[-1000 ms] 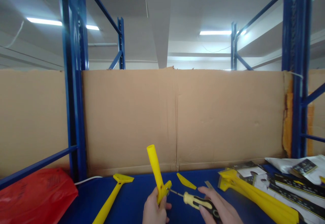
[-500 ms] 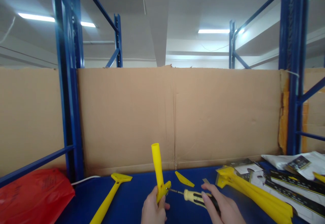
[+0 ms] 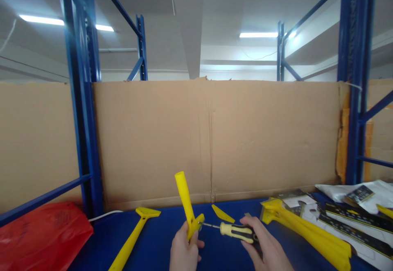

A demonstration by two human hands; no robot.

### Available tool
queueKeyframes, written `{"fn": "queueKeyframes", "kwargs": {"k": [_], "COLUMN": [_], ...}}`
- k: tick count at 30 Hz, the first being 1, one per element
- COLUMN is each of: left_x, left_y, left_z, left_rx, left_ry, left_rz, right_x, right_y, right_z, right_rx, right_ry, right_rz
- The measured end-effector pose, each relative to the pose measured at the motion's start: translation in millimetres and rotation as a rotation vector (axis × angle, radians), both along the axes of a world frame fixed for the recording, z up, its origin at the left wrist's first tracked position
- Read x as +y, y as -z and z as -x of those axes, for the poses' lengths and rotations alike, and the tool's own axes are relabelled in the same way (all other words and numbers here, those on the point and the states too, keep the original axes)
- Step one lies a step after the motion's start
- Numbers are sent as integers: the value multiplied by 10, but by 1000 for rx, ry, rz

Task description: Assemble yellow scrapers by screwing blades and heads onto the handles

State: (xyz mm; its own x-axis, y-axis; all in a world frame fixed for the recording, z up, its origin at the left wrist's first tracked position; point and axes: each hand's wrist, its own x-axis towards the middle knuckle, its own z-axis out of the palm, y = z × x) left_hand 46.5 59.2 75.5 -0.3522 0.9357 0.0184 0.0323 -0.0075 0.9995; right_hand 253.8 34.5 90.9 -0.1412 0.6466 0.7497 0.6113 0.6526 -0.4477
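Note:
My left hand (image 3: 185, 249) is closed around the head end of a yellow scraper (image 3: 185, 195), whose hollow handle points up and tilts left. In my right hand (image 3: 266, 244) is a screwdriver (image 3: 236, 232) with a cream and black handle, gripped at its rear end. Its shaft lies nearly level, and the tip meets the scraper head at a small metal screw. Just behind the screwdriver, a loose yellow blade cover (image 3: 223, 213) lies on the blue surface. A small greyish piece shows partly behind my right fingers; I cannot make out what it is.
Another yellow scraper (image 3: 132, 238) lies to the left, near a red plastic bag (image 3: 43, 236). On the right are several stacked yellow scrapers (image 3: 310, 232) and black-and-white packaging (image 3: 359, 230). A cardboard wall (image 3: 153, 140) stands behind, between blue rack posts (image 3: 82, 99).
The scraper's handle has tipped further left in my left hand. My right hand has shifted its fingers on the screwdriver's handle, showing more of it, and the screwdriver has moved slightly left and up.

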Motion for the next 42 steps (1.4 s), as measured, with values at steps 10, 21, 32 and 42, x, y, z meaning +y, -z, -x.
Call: {"fn": "queueKeyframes", "kwargs": {"k": [10,21,32,42], "left_x": [-71,6,-94,-57], "left_y": [-89,69,-157,-39], "left_z": [-44,-19,-75,-49], "left_rx": [-17,10,-15,-34], "left_ry": [29,93,58,40], "left_rz": [-9,-10,23,-27], "right_x": [-138,-49,-103,-66], "right_y": [-208,-73,-231,-127], "right_z": [-11,29,-49,105], "right_rx": [-299,203,-215,330], "right_ry": [-25,29,-184,80], "right_rz": [-284,236,-206,667]}}
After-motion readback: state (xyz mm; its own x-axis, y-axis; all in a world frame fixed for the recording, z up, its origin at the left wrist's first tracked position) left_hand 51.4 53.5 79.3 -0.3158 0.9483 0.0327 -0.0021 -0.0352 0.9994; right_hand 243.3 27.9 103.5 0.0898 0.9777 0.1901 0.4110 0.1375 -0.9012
